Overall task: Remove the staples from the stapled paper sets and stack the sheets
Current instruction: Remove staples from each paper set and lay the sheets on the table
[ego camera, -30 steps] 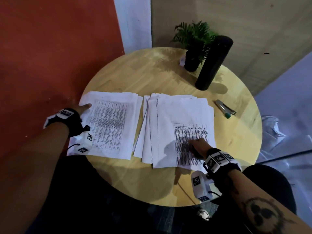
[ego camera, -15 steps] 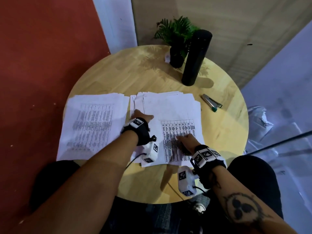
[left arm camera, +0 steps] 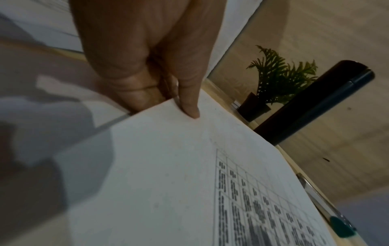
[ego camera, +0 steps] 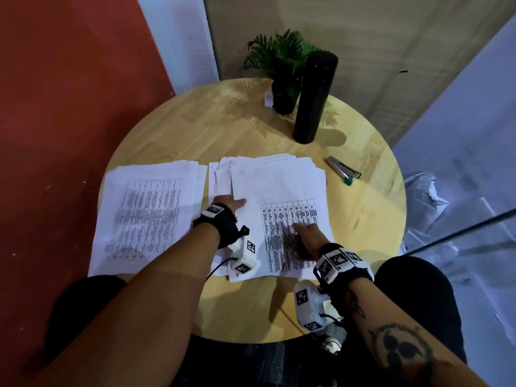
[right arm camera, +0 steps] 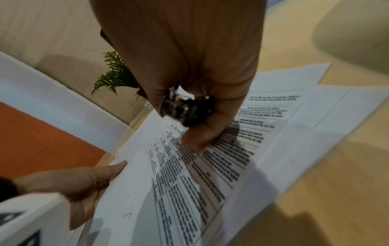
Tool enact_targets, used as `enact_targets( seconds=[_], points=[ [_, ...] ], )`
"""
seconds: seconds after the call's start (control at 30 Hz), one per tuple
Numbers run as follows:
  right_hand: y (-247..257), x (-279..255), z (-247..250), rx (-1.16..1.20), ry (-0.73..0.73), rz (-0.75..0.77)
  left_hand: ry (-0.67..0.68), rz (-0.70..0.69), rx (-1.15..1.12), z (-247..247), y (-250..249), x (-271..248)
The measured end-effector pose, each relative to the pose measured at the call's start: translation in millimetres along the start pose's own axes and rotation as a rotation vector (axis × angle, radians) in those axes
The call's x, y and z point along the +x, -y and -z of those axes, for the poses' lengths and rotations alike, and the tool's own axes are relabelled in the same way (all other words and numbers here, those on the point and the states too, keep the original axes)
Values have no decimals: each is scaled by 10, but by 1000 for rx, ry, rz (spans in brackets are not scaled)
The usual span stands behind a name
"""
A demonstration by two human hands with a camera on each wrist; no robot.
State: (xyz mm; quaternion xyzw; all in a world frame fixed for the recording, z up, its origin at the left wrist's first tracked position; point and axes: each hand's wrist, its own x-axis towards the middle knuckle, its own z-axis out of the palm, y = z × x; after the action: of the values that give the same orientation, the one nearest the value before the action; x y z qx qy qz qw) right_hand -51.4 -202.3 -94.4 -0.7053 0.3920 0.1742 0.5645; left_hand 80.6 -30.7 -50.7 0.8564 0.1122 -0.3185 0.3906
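head / room: round wooden table (ego camera: 195,129) against a red wall, pale panel wall behind
head / far edge: potted plant (ego camera: 282,71) and a tall black bottle (ego camera: 314,99) standing just beside it
head / right side: stapler (ego camera: 344,170) with a green tip, lying flat, apart from the papers
head / left pile: stack of printed sheets (ego camera: 148,213) flat on the table, nothing touching it
head / right pile: fanned paper set (ego camera: 279,185), top sheet carries a printed grid
head / left hand (ego camera: 227,203): at the left edge of the top sheet, fingers go under it
head / right hand (ego camera: 305,237): resting on the printed grid, curled round something dark
left wrist / left hand (left arm camera: 147,55): thumb on top of the top sheet (left arm camera: 168,166), fingers beneath, pinching its edge; edge lifted slightly off the sheets below
left wrist / background: plant and bottle beyond the sheet, stapler at lower right
right wrist / right hand (right arm camera: 189,66): fingers clamped round a small dark metal tool (right arm camera: 183,108), looks like a staple remover, blurred; fingertips touch the printed sheet
right wrist / left hand: thumb on the sheet's edge at lower left
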Motion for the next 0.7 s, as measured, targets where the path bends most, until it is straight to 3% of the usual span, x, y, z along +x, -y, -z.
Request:
enact_targets(
  seconds=[0.13,0.33,0.57,0.7],
  points=[
    [99,-119,88,116,22,-6,52,-125,-222,-14,41,-29],
    [360,-313,344,-2,-88,193,-80,-460,-368,78,-82,-302],
    [1299,-1107,714,-352,-321,804,-53,-666,-519,260,-72,-688],
    [1713,-1413,818,-678,-242,915,-46,-720,-575,326,-116,-896]
  ],
)
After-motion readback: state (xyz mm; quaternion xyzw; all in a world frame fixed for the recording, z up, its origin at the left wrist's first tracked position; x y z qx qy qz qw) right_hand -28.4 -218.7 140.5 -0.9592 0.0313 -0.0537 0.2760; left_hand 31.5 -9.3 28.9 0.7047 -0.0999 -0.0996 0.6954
